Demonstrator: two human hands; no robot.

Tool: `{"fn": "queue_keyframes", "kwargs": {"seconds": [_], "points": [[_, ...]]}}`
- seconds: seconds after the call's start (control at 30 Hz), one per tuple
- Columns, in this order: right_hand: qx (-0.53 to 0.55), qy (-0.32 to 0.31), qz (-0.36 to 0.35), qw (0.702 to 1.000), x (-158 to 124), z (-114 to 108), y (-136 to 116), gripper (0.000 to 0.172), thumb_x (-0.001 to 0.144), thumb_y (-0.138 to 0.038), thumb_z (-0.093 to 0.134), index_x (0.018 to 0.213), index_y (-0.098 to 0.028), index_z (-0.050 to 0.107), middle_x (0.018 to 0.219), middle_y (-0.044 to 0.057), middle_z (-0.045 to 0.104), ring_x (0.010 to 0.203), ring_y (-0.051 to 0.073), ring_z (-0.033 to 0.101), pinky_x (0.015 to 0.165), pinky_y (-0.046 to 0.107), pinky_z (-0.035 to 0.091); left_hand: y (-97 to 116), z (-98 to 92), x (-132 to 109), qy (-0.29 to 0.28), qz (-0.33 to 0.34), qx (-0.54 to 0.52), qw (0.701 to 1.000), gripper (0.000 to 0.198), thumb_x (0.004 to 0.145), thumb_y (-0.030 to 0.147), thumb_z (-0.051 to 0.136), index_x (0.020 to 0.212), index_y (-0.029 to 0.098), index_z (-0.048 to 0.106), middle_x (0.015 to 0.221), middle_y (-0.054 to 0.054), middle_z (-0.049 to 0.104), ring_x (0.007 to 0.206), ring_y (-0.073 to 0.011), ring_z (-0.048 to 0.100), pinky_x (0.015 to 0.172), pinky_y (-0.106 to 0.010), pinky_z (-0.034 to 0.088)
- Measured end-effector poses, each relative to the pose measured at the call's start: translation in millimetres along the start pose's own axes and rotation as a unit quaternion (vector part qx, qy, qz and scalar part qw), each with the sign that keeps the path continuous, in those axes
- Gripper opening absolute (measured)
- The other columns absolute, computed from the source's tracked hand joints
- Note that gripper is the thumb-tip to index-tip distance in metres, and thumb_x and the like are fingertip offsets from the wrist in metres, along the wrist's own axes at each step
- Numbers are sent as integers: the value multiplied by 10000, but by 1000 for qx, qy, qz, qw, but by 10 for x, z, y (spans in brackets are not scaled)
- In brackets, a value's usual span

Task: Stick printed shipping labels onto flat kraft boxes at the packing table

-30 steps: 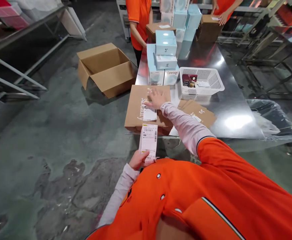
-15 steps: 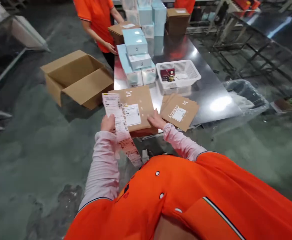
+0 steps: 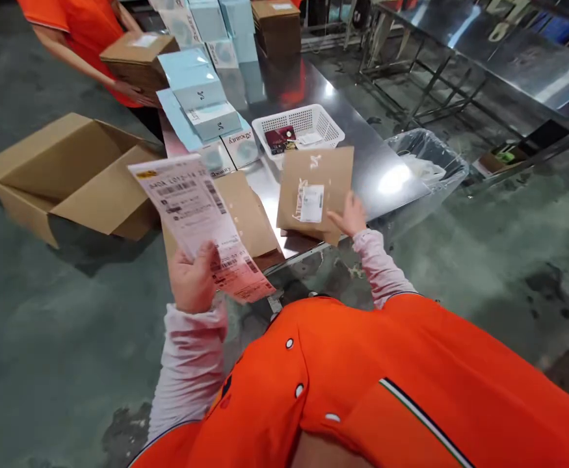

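My left hand (image 3: 194, 276) is closed on a long strip of printed shipping labels (image 3: 191, 208), thumb on top, raised over the table's near left corner. Beneath the strip lies a brown cardboard mailer (image 3: 250, 218), partly covered by it. My right hand (image 3: 350, 214) grips the lower right edge of another flat cardboard mailer (image 3: 291, 188), which bears a white label (image 3: 312, 203) and white lettering. That mailer sits near the table's front edge, just in front of the white basket; other mailers beneath it are mostly hidden.
On the metal table (image 3: 382, 156) stand a white basket (image 3: 333, 130) with cards and stacked light-blue boxes (image 3: 196, 84). A large open carton (image 3: 69, 175) is on the floor at left. A co-worker (image 3: 84, 45) holds brown cardboard. A lined bin (image 3: 425, 159) stands at right.
My right hand has carried the labelled mailer rightward to where the other mailers lay. My left hand has lifted the label strip closer to the camera. The view has swung right.
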State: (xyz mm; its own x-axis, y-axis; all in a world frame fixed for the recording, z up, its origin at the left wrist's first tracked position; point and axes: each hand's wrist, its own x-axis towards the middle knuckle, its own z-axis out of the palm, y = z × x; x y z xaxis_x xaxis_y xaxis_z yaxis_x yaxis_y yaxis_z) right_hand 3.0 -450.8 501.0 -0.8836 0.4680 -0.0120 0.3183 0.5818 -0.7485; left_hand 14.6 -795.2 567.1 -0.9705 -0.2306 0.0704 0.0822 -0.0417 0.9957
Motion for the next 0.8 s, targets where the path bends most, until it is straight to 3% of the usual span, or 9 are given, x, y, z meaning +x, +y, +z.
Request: {"fn": "queue_keyframes", "kwargs": {"seconds": [0.07,0.13,0.2,0.33,0.47,0.57,0.67,0.73,0.8], "points": [[80,-149,-84,982,-273,220,-254,926,685,-504,803,1430,-94,436,1432,251,469,1249,364,524,1030,550,455,-107,70,-142,-28,-28,17,999,539,588,516,854,929,129,695,899,-66,729,797,-187,657,731,-276,558],[244,-298,-169,907,-602,492,-554,829,732,-565,747,1394,-140,486,1340,169,581,1120,276,613,959,434,527,-167,144,-264,-98,-70,40,992,496,561,508,855,841,130,698,856,-74,723,794,-203,659,740,-281,548],[336,-334,-194,859,-890,712,-796,664,811,-616,646,1271,-140,589,1217,123,660,1045,235,643,935,379,536,-183,178,-329,-139,-86,30,986,475,555,483,860,843,140,701,880,-76,725,832,-211,662,775,-283,537],[300,-415,-214,832,-1070,839,-1043,611,715,-578,760,1116,-125,678,976,78,719,879,218,664,794,332,554,-190,66,-326,-61,-72,-17,995,460,546,499,865,781,148,683,769,-38,693,704,-163,615,686,-262,508],[268,-395,-247,843,-854,806,-1253,471,761,-538,727,993,-129,739,876,63,729,771,175,651,706,279,524,-312,-65,-375,-51,-92,-7,994,469,558,546,846,608,132,632,605,0,594,565,-104,488,562,-219,415],[204,-385,-300,849,-788,850,-1394,385,789,-520,703,809,-141,763,774,48,725,703,161,630,650,259,486,-445,-69,-449,48,-65,5,997,497,612,567,802,520,153,542,522,34,474,520,-83,392,507,-209,340],[174,-405,-293,849,-853,951,-1463,359,795,-491,704,809,-138,765,744,43,715,663,153,619,613,255,469,-553,-85,-480,140,-41,-1,989,550,625,596,773,466,175,456,473,47,398,491,-76,333,477,-215,295],[147,-406,-302,850,-870,1051,-1511,316,813,-445,699,811,-134,761,752,44,706,680,156,622,640,265,480,-623,-149,-471,125,-55,-32,990,501,587,582,803,523,166,532,515,33,494,517,-87,412,516,-216,352],[121,-358,-336,863,-788,1200,-1599,258,818,-390,710,799,-137,754,865,64,705,795,176,644,747,295,507,-717,-256,-458,59,-105,-67,990,450,514,498,874,706,147,667,684,-9,658,635,-128,557,636,-237,451]]}}
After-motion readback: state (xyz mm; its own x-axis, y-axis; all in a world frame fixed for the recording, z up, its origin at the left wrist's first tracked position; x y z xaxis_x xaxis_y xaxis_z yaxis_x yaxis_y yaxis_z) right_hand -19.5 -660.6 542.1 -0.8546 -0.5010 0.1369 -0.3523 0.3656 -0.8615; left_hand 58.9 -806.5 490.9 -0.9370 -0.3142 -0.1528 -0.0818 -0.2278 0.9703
